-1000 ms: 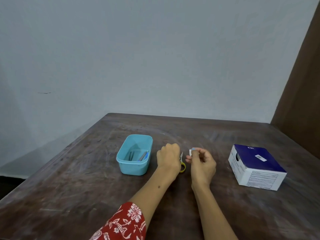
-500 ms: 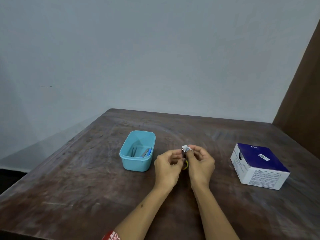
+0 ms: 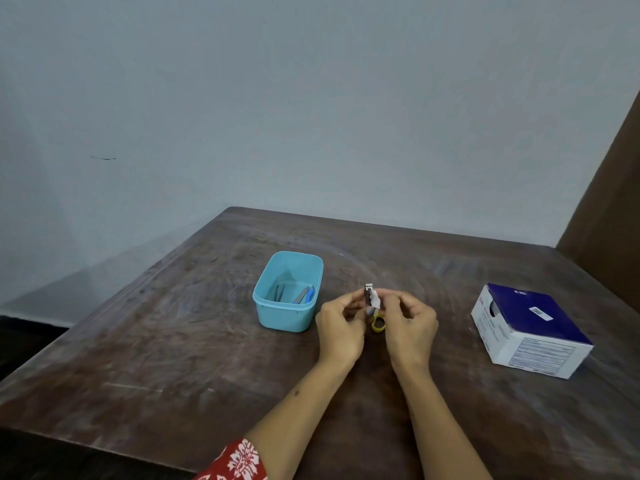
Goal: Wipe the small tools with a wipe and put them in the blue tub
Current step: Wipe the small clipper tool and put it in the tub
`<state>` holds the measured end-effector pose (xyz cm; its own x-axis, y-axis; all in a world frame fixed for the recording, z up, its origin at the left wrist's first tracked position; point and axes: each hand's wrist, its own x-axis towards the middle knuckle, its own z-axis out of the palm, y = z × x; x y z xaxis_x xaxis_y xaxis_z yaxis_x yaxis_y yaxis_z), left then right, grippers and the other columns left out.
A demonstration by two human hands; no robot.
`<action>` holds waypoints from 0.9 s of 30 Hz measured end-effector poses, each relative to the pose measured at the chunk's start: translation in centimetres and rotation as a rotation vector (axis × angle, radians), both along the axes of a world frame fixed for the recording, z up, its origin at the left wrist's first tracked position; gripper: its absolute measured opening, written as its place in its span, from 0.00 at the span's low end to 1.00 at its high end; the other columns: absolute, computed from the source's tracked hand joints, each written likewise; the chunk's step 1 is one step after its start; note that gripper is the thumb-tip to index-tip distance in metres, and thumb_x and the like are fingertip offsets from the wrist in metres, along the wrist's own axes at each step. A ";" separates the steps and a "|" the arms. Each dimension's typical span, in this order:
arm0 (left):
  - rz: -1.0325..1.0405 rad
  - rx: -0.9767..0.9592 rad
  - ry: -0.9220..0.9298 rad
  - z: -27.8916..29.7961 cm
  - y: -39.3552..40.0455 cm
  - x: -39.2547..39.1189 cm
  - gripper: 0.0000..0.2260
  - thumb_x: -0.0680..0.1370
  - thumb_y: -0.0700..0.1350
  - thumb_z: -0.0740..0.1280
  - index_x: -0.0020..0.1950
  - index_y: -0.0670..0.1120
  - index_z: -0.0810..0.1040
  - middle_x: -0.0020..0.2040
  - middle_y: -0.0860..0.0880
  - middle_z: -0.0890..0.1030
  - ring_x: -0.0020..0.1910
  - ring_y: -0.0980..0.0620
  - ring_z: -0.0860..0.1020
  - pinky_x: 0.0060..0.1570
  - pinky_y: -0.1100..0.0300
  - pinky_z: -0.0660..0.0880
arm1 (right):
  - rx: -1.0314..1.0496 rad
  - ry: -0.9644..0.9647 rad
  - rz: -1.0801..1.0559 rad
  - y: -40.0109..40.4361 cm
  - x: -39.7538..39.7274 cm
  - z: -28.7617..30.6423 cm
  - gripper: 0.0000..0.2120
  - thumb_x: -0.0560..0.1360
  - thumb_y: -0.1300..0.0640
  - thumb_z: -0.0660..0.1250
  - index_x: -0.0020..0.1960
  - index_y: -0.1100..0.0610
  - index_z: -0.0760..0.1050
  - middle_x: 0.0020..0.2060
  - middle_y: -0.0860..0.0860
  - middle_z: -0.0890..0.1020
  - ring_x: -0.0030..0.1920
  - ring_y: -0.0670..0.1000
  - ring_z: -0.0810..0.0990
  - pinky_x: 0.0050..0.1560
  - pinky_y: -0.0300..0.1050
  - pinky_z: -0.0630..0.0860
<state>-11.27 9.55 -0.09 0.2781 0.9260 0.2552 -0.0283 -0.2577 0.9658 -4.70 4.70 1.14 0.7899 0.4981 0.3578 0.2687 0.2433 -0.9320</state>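
Both hands have come together since a second ago. Then, the left hand (image 3: pixel 341 327) sat curled over the yellow-handled scissors (image 3: pixel 378 322) on the table (image 3: pixel 173 341), and the right hand (image 3: pixel 410 325) held the wipe (image 3: pixel 374 300) apart from it, off to its own side. Half a second ago the two had already met. Now the left fingers are curled narrow around a small metal tool, apparently a nail clipper (image 3: pixel 368 295), standing upright with its top poking out just above the fingertips. The right thumb and forefinger pinch the white wipe against the clipper's side, directly between the two sets of fingertips.

The scissors show only as a yellow loop just below and between the hands; whether either hand touches them cannot be told from this view, and they seem to lie on the table beneath.

The change reads as the start of the wiping step for this tool: wipe and metal are now in contact, where a second ago they were separate. The rubbing itself is probably only partly done.

The blue tub (image 3: pixel 273 306) stands just beyond the left knuckles, on the side away from the right hand, and already holds a few slim tools, one with a blue part. So some tools look finished, the clipper is in hand, and the scissors likely remain.

A blue-and-white box (image 3: pixel 530 327) sits well beyond the right hand's outer side, untouched.
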 end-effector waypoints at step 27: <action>-0.066 -0.085 -0.113 -0.2 0.0 0.2 0.12 0.73 0.27 0.65 0.53 0.38 0.81 0.41 0.46 0.83 0.40 0.54 0.83 0.44 0.60 0.81 | 0.032 0.138 0.045 0.1 0.8 -0.1 0.05 0.67 0.64 0.75 0.39 0.56 0.81 0.33 0.52 0.84 0.32 0.46 0.82 0.27 0.36 0.75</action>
